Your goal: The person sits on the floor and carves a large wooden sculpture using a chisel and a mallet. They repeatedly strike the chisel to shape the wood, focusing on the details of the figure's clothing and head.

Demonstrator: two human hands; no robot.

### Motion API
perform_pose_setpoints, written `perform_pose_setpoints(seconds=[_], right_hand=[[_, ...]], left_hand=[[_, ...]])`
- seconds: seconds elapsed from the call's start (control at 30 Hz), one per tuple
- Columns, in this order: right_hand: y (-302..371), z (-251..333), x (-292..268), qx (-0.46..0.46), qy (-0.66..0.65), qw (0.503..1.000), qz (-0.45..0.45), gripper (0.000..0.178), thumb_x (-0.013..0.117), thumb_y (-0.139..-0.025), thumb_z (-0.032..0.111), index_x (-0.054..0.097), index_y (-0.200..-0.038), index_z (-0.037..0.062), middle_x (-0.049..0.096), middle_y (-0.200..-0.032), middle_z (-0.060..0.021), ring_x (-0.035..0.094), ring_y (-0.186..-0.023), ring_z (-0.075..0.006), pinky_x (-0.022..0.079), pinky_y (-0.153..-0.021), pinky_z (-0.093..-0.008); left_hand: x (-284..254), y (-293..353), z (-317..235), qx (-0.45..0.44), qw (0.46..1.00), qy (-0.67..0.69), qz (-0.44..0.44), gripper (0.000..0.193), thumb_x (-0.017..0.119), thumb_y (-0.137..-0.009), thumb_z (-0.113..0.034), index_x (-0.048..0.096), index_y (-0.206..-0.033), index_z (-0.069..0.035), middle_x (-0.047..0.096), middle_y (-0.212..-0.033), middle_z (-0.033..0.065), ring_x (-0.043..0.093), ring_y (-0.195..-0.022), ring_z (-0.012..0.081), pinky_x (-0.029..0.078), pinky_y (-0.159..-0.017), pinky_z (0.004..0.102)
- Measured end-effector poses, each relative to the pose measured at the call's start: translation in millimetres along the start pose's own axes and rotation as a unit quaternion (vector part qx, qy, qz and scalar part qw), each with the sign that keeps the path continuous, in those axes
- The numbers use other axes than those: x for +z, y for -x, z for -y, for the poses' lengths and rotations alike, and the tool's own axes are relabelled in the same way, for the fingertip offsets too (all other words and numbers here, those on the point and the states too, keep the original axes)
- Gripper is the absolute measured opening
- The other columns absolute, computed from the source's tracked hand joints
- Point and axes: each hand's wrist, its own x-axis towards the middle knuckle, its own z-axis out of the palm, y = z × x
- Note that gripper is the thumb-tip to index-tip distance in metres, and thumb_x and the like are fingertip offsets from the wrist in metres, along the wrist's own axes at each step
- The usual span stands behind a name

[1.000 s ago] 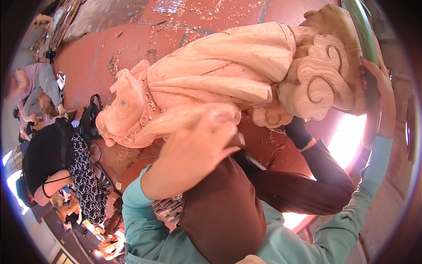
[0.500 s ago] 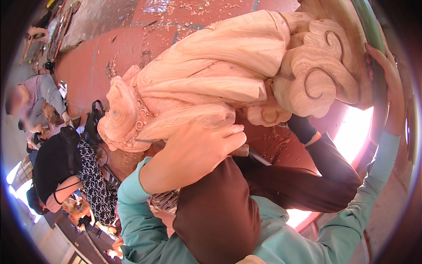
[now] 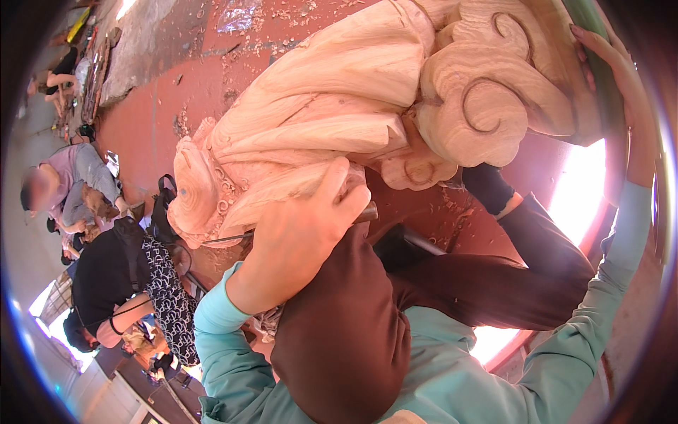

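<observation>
A large pale wooden carving (image 3: 318, 92) of a robed figure lies across my view, its head end to the left and scrolled cloud shapes (image 3: 484, 106) to the right. My left hand (image 3: 300, 212) is closed around a chisel (image 3: 227, 241). Its thin metal blade points left at the figure's head end, and the handle end shows past my fingers; whether the tip touches the wood I cannot tell. At the far right, my right hand (image 3: 614, 60) wraps around a green curved bar (image 3: 606, 92) beside the carving's base.
My bent knee in brown trousers (image 3: 346, 332) rises just under my left hand. Wood chips lie on the red floor (image 3: 141, 106). At left a person in black (image 3: 109, 268) bends over, with others sitting beyond. A dark bag strap (image 3: 166, 187) lies near the carving's head.
My left hand has shifted slightly, its index finger now raised along the carving. The carving sits a little further left and up in view, and people appear shifted as well.
</observation>
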Motion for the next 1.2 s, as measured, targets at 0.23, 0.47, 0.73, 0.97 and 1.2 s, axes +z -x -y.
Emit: perform_pose_setpoints(seconds=[0.23,0.47,0.73,0.97,1.2], right_hand=[[7,-1,24,-0.019,-0.002,1.000,0.021,0.060,0.066,-0.080,0.024,0.045,-0.136,0.0225,0.052,-0.073,0.0008,0.047,-0.053,-0.0059,0.037,-0.045,-0.0197],[16,0,40,-0.032,-0.006,0.999,0.028,0.060,0.066,-0.080,0.024,0.045,-0.136,0.0232,0.052,-0.072,0.0011,0.047,-0.053,-0.0058,0.037,-0.045,-0.0195],[23,6,54,-0.051,-0.008,0.998,0.038,0.060,0.066,-0.080,0.024,0.045,-0.136,0.0239,0.052,-0.071,0.0013,0.047,-0.052,-0.0056,0.037,-0.044,-0.0193],[32,12,55,-0.062,-0.008,0.997,0.041,0.060,0.067,-0.080,0.023,0.045,-0.136,0.0246,0.052,-0.071,0.0015,0.047,-0.052,-0.0055,0.037,-0.044,-0.0192],[29,9,22,-0.059,-0.018,0.998,0.026,0.060,0.067,-0.080,0.023,0.045,-0.136,0.0253,0.051,-0.070,0.0017,0.047,-0.051,-0.0053,0.037,-0.044,-0.0190]], left_hand=[[-9,-2,0,0.092,0.967,0.221,0.091,0.023,0.071,-0.076,-0.017,0.057,-0.094,-0.013,0.065,-0.085,0.0045,0.063,-0.072,0.0247,0.048,-0.058,0.0355],[1,61,10,-0.166,0.930,0.321,-0.072,0.014,0.066,-0.084,-0.016,0.057,-0.089,-0.007,0.058,-0.076,0.0072,0.055,-0.063,0.0222,0.044,-0.060,0.0322],[48,154,22,-0.446,0.821,0.324,-0.149,0.029,0.050,-0.097,-0.025,0.048,-0.106,0.003,0.059,-0.086,0.0175,0.054,-0.077,0.0264,0.044,-0.071,0.0334],[123,215,26,-0.520,0.794,0.302,-0.087,0.038,0.049,-0.097,-0.027,0.034,-0.113,0.004,0.060,-0.075,0.0152,0.059,-0.060,0.0258,0.046,-0.054,0.0354],[232,288,34,-0.588,0.732,0.333,-0.080,0.025,0.058,-0.089,-0.020,0.045,-0.100,-0.002,0.059,-0.071,0.0144,0.060,-0.059,0.0248,0.047,-0.053,0.0357]])
